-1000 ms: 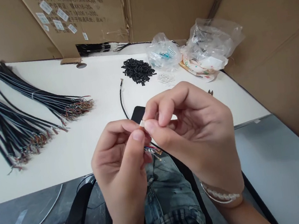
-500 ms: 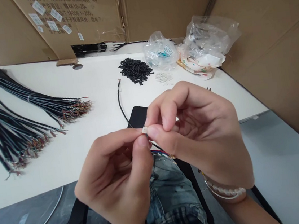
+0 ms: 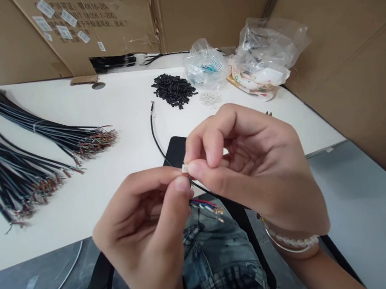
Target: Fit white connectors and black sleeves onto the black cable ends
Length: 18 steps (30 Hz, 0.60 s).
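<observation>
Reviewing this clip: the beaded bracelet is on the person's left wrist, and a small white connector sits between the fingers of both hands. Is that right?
No: the beaded bracelet is on the right wrist, not the left, as the head view shows. The small white connector does sit between the fingers of the left hand and right hand.

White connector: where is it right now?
In the head view, the white connector is near the centre, pinched between the left hand and the right hand, just in front of the black pad.
</observation>
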Each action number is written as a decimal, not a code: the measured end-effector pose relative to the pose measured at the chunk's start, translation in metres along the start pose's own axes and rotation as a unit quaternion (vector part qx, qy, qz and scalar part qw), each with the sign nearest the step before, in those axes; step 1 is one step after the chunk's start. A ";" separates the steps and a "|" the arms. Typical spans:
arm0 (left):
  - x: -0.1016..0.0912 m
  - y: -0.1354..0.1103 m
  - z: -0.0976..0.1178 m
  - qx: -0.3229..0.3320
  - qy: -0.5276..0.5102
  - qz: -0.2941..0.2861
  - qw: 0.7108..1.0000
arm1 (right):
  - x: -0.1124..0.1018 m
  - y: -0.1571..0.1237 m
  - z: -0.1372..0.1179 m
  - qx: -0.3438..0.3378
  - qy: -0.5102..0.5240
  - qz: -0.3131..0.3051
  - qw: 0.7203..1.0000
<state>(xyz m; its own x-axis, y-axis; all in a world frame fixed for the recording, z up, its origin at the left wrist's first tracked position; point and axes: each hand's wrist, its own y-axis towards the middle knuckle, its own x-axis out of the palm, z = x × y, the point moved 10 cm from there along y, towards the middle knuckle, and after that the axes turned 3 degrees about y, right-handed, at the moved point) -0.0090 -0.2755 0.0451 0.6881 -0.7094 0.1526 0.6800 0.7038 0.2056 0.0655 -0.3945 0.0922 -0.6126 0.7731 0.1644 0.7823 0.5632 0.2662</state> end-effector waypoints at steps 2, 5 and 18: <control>0.007 0.001 -0.004 -0.015 -0.050 -0.032 0.998 | 0.000 0.000 0.001 0.007 0.007 0.004 1.000; 0.018 0.000 -0.016 -0.079 -0.147 -0.070 0.983 | -0.003 0.000 0.001 0.006 -0.016 0.026 1.000; 0.047 0.001 -0.035 -0.257 -0.303 -0.141 0.907 | -0.003 0.000 -0.002 -0.042 -0.073 0.051 0.995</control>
<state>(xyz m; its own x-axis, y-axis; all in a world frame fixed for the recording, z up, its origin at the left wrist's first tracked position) 0.0326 -0.3070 0.0188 0.3093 -0.6442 0.6996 0.9425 0.3054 -0.1354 0.0672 -0.3973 0.0933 -0.5023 0.8628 0.0567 0.8238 0.4576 0.3346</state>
